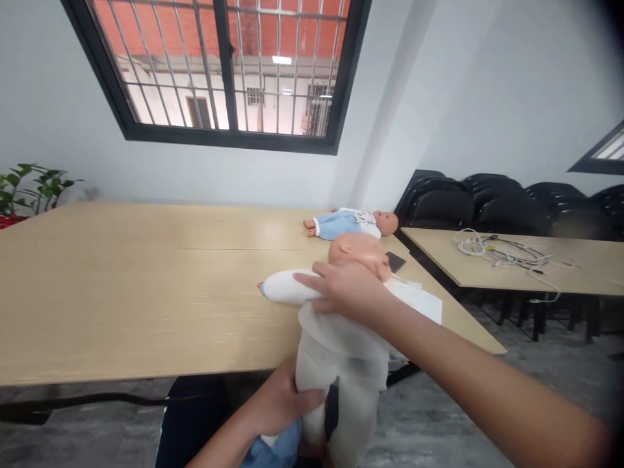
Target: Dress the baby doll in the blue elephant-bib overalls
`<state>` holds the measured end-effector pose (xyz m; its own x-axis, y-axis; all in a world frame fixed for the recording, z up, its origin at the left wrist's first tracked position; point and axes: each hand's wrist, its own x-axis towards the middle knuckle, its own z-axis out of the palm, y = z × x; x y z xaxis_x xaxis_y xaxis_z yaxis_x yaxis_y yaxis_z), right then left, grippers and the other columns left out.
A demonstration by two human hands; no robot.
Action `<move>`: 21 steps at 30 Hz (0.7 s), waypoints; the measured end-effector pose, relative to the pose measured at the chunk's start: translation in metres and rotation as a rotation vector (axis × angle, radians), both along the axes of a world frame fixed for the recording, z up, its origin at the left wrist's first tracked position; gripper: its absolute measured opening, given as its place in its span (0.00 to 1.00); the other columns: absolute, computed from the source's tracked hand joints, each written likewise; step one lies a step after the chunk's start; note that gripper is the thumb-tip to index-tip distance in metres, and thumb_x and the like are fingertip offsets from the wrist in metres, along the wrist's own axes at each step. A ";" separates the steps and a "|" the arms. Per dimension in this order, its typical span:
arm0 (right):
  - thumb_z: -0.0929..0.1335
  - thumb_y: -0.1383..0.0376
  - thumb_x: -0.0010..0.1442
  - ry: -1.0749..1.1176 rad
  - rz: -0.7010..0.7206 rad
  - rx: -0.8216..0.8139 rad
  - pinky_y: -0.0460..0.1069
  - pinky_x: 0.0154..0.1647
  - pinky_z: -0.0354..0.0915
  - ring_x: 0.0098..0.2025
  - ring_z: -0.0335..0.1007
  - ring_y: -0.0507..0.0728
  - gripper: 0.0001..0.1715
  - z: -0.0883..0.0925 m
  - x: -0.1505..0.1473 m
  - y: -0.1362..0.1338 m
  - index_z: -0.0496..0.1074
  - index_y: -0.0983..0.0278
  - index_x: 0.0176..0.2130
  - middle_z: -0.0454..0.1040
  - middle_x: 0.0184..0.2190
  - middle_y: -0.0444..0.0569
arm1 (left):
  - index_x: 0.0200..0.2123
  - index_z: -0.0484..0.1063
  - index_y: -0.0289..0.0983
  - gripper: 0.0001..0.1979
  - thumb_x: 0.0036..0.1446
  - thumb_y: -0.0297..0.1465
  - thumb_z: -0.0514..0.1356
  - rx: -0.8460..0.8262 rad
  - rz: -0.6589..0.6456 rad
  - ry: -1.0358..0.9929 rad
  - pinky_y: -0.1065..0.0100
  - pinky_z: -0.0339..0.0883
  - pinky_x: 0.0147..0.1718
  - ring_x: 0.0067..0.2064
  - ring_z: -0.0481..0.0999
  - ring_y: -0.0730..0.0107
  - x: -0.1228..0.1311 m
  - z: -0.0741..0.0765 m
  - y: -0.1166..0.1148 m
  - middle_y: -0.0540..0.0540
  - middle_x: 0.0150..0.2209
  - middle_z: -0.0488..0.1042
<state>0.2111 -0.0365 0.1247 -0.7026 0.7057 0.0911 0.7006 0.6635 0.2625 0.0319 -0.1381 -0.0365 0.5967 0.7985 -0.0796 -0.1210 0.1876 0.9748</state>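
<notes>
- Two dolls — one [341, 312] at the tabletop [146, 286] edge, another [348, 223] behind it.
- Right hand [348, 286] fingers flat, spread on its chest.
- Left hand [283, 403] fingers wrapped round its leg.

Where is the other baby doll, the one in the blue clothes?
The doll in blue lies on its back on the far side of the wooden table, right of the middle, just behind the doll in white.

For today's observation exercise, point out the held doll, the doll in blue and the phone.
held doll [358, 255]: head view, its bare head.
doll in blue [338, 224]: head view, blue trousers.
phone [395, 261]: head view, dark screen.
</notes>
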 end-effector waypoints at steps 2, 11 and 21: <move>0.68 0.58 0.66 -0.030 0.007 -0.072 0.50 0.34 0.49 0.36 0.68 0.56 0.27 -0.004 -0.015 0.029 0.71 0.56 0.63 0.73 0.41 0.49 | 0.57 0.75 0.33 0.30 0.60 0.48 0.66 -0.015 0.035 -0.037 0.51 0.69 0.57 0.55 0.78 0.44 0.000 -0.007 0.012 0.35 0.53 0.80; 0.72 0.61 0.60 -0.013 0.000 -0.436 0.48 0.41 0.56 0.45 0.72 0.58 0.32 -0.051 -0.058 0.141 0.73 0.57 0.63 0.77 0.51 0.48 | 0.59 0.74 0.34 0.27 0.63 0.44 0.63 -0.203 0.208 -0.007 0.51 0.61 0.65 0.63 0.72 0.46 -0.015 -0.023 0.040 0.38 0.57 0.79; 0.71 0.61 0.62 0.062 0.027 -0.540 0.47 0.44 0.57 0.45 0.71 0.56 0.30 -0.067 -0.100 0.215 0.74 0.63 0.62 0.79 0.50 0.45 | 0.56 0.73 0.32 0.25 0.62 0.42 0.63 -0.268 0.290 -0.009 0.50 0.60 0.63 0.59 0.74 0.46 -0.027 -0.013 0.045 0.36 0.53 0.79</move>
<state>0.1115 0.1784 0.0574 -0.7258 0.6457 -0.2372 0.6849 0.7104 -0.1618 0.0052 -0.0934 -0.0498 0.3514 0.8856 -0.3038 -0.2150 0.3921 0.8944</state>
